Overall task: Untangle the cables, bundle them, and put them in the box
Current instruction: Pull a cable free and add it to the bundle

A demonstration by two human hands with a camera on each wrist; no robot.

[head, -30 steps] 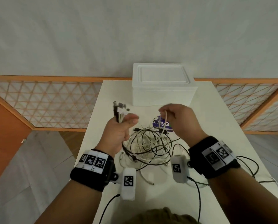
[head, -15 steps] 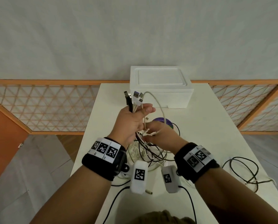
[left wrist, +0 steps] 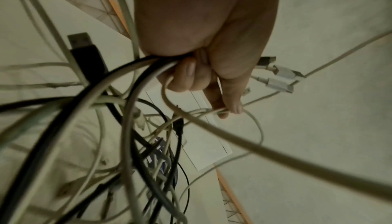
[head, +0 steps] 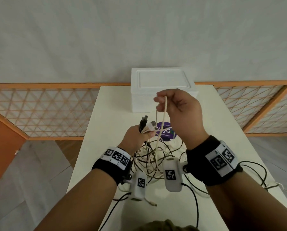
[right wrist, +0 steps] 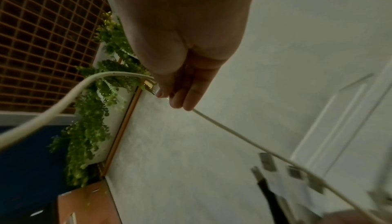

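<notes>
A tangle of black and white cables (head: 153, 155) lies on the white table (head: 109, 114) between my wrists. My left hand (head: 139, 133) grips a bunch of their plug ends (head: 147, 125), black and white, which stick up past the fist; in the left wrist view the left hand (left wrist: 199, 70) curls round several cords (left wrist: 135, 70). My right hand (head: 176, 104) is raised in front of the white foam box (head: 161, 80) and pinches a loop of one white cable (head: 162, 117) that hangs down into the tangle. The right wrist view shows the same white cable (right wrist: 63, 103) running through that hand's fingertips (right wrist: 180, 98). The box lid is closed.
A purple round sticker (head: 165, 132) lies on the table beneath the cables. Another black cable (head: 259, 174) lies loose at the table's right edge. A wooden lattice railing (head: 47, 112) runs behind the table.
My right hand has risen from beside the left fist and drawn a white cable loop up in front of the box. The left hand with the plugs has dropped lower.
</notes>
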